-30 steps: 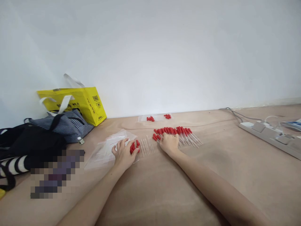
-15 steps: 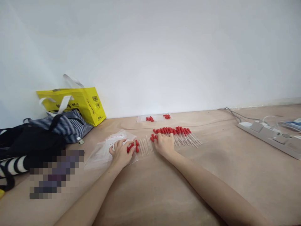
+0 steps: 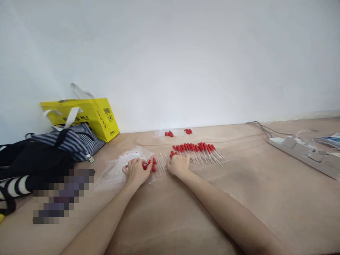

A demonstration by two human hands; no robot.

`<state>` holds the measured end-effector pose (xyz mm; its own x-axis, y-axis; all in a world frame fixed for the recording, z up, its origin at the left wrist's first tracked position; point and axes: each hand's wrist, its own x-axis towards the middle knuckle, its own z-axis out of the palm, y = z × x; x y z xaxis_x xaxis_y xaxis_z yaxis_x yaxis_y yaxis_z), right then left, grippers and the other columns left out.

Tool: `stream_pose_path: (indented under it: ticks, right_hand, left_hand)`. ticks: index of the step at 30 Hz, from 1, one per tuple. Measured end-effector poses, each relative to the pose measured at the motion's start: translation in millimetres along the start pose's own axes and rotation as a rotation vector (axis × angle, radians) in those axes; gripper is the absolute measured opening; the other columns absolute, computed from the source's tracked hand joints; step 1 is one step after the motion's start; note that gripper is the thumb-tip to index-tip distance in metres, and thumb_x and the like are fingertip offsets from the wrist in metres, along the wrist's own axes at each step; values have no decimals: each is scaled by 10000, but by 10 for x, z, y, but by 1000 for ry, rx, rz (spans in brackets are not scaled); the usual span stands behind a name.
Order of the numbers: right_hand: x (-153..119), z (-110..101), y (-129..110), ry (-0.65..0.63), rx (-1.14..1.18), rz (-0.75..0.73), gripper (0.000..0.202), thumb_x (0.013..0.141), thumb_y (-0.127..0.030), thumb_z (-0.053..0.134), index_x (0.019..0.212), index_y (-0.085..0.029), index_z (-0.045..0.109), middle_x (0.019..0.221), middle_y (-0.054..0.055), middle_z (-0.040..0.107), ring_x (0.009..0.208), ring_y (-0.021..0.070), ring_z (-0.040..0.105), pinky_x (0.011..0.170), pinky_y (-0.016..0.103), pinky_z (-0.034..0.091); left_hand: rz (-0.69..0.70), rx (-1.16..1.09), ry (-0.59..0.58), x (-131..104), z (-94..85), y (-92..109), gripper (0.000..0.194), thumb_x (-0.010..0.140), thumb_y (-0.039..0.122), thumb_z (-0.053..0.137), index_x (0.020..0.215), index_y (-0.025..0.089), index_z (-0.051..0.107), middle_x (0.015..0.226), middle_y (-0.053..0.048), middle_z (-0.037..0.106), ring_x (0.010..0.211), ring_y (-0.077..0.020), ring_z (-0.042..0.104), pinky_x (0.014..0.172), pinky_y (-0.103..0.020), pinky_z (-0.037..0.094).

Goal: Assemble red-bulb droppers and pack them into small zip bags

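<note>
Several clear thin tubes [image 3: 160,165] lie side by side between my two hands. My right hand [image 3: 178,165] is closed, its fingertips down at the right end of these tubes; what it pinches is too small to make out. Just beyond it, a long row of tubes with red bulbs [image 3: 198,148] fans out to the right. My left hand [image 3: 136,171] rests with curved, spread fingers on the clear plastic bags [image 3: 113,173], beside some loose red bulbs [image 3: 154,165]. Part of those bulbs is hidden by its fingers.
A flat clear bag with red bulbs and tubes [image 3: 179,133] lies near the wall. At the left are a yellow bag [image 3: 106,124], a striped bag [image 3: 79,143] and dark cloth [image 3: 37,159]. A white power strip [image 3: 302,156] with cables lies at the right.
My right hand has moved left and slightly toward me, from the red bulbs to the bare tubes. The fingers of my left hand have drawn closer together.
</note>
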<state>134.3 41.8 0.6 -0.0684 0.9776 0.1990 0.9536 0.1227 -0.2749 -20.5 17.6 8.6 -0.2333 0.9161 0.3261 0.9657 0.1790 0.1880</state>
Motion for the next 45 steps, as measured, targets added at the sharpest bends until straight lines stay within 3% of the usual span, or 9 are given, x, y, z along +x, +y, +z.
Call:
stream_pose_path:
  ticks: [5,8,15,20,24,29,37,45]
  right_hand:
    - [-33,-16,40,47,25,5,221,773,-263,422,771,-134,601,788,105,650,710,204,584,783,386,246]
    - [-115,-32,159,130,118,-64,208,797,-277,414,744,-153,572,772,73,639,717,191,567,758,361,259]
    - [-441,-32,820,246,354,-425,169,831,-202,364,734,-166,498,734,51,576,684,162,505,645,277,335]
    - [-570,-101,1123,256,506,-480,170,826,-145,351,861,-180,514,775,52,580,700,156,527,631,259,388]
    - [-578,-121,1096,235,500,-479,224,811,-100,349,933,-176,521,834,64,592,761,164,540,675,276,388]
    - [-613,-93,1000,198,400,-511,192,826,-110,357,909,-172,519,818,47,605,731,156,533,709,298,333]
    - [-654,-98,905,155,388,-602,333,802,-42,345,1074,-179,479,895,49,602,809,156,523,735,295,293]
    - [-655,-66,853,156,337,-630,267,818,-74,361,1018,-177,506,805,34,609,694,139,524,720,291,281]
  left_hand:
    - [-68,-29,-18,53,-2,-17,324,721,481,471,718,209,647,952,-102,605,991,-299,458,813,-439,298]
    - [-77,-53,-24,82,18,-35,290,718,443,483,671,213,653,962,-108,604,987,-313,461,801,-448,308]
    - [-51,-108,47,94,40,-49,245,773,365,434,785,209,623,1025,-85,591,1023,-291,450,825,-437,302]
    - [181,-246,226,-26,15,25,176,791,298,425,840,194,558,939,-51,627,963,-229,496,850,-378,285]
    - [421,-319,162,-264,51,189,148,812,275,417,852,202,539,865,-26,644,845,-192,553,874,-387,240]
    - [636,-321,44,-481,93,364,217,842,212,368,959,227,551,897,-29,647,870,-193,541,865,-410,215]
    - [646,-329,32,-509,76,399,218,846,205,371,903,217,581,872,-27,659,851,-186,547,877,-430,198]
    - [616,-402,26,-529,119,408,204,849,231,385,898,224,583,887,-18,667,852,-183,553,865,-415,222]
